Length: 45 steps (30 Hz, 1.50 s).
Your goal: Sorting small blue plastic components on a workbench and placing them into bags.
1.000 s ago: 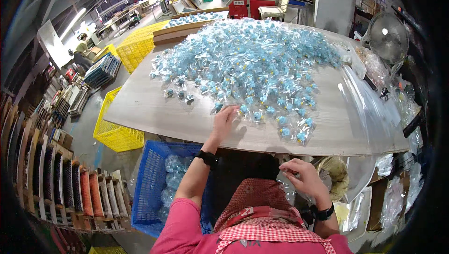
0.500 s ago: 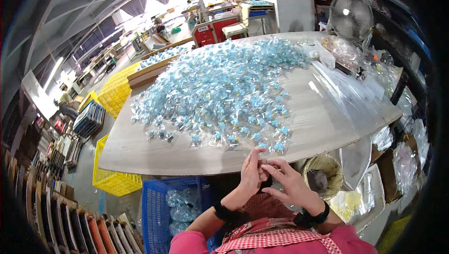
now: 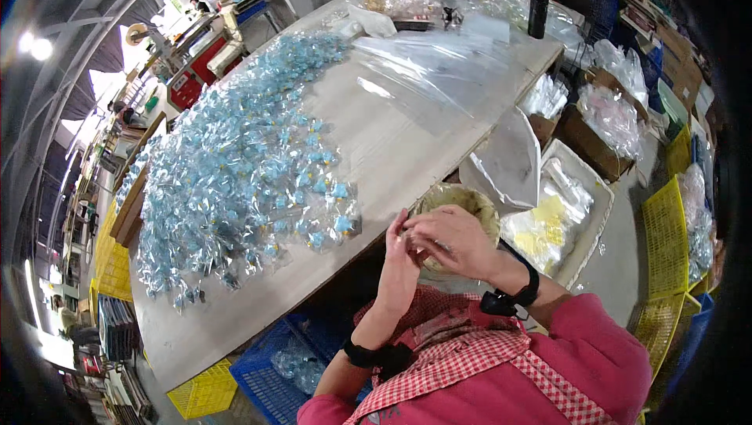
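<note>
My left hand [image 3: 398,268] and my right hand [image 3: 458,243] meet in front of my apron, just off the table's near edge. The left fingers point up, pressed together. Bent right fingers reach over the left fingertips. Whatever lies between them is hidden or too small to name. To the left, a big spread of small light-blue pieces in clear plastic wrappers [image 3: 235,159] covers much of the pale table [image 3: 376,143]. Right behind my right hand stands a round bin with a yellowish lining [image 3: 487,217].
Clear plastic sheets [image 3: 439,72] lie on the table's far right, near a dark bottle [image 3: 538,10]. A white box [image 3: 601,225] holds clear and yellow bags. Under the near edge sits a blue crate [image 3: 270,374]; yellow crates [image 3: 662,229] stand at the right.
The view has turned to the right, so the blue pieces sit farther left. My right hand's fingers, spread before, have closed in over the left fingertips.
</note>
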Each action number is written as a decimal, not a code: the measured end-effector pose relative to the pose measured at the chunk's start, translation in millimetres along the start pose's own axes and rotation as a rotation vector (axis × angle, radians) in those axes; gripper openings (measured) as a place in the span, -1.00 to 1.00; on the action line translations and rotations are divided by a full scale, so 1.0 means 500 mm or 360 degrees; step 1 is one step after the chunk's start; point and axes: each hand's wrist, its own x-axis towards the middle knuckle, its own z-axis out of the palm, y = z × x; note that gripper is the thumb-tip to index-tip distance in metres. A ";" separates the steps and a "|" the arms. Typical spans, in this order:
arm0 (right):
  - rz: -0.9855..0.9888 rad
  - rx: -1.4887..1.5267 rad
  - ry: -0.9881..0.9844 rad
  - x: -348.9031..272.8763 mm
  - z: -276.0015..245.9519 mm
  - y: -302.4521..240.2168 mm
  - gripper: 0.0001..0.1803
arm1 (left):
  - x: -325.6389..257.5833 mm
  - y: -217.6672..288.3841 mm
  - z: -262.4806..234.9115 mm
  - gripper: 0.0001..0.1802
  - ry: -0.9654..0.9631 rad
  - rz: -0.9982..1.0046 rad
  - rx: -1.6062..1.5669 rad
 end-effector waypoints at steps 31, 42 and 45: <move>-0.0192 -0.0728 -0.1489 0.389 0.275 0.239 0.13 | 0.148 0.222 -0.293 -0.07 0.0672 0.0671 0.3225; -0.0264 -0.0688 -0.1176 0.325 0.239 0.265 -0.30 | 0.166 0.229 -0.247 -0.13 0.0621 0.0982 0.3330; -0.0278 -0.0718 -0.1174 0.315 0.243 0.278 -0.33 | 0.181 0.222 -0.257 -0.11 0.0608 0.0757 0.3282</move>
